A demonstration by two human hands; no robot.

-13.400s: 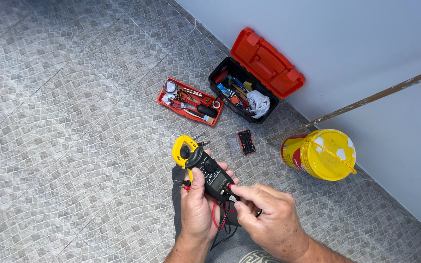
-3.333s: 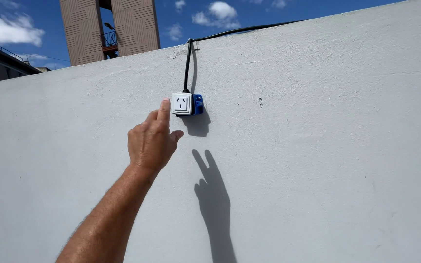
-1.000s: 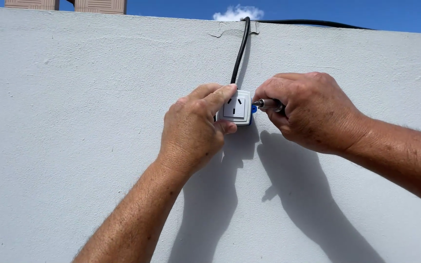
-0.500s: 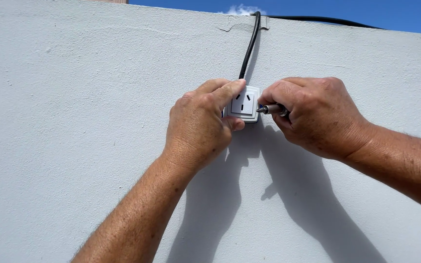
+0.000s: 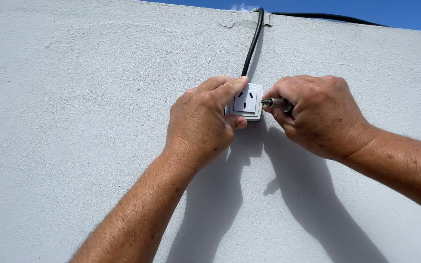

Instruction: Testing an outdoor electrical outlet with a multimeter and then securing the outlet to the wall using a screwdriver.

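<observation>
White wall socket (image 5: 246,101) mounted on a pale rendered wall (image 5: 74,122), upper middle of view. Black cable (image 5: 252,46) running up from the socket's top edge toward 12 o'clock, over the wall's top edge. Strip of blue sky at 1 o'clock.

Left hand (image 5: 200,124) at 9 o'clock of the socket, gripping it: index finger laid along the top edge, thumb pressed under the lower left corner, palm covering the left side. Face of the socket with its three slots still visible.

Right hand (image 5: 317,114) at 3 o'clock of the socket, closed around a screwdriver (image 5: 276,103). Only the metal shaft showing, pinched between thumb and fingers, tip pointing toward 9 o'clock and meeting the socket's right edge. Handle hidden in the fist.

Hands close together, socket between them. Hard shadows of both arms falling toward 6 o'clock on the wall.
</observation>
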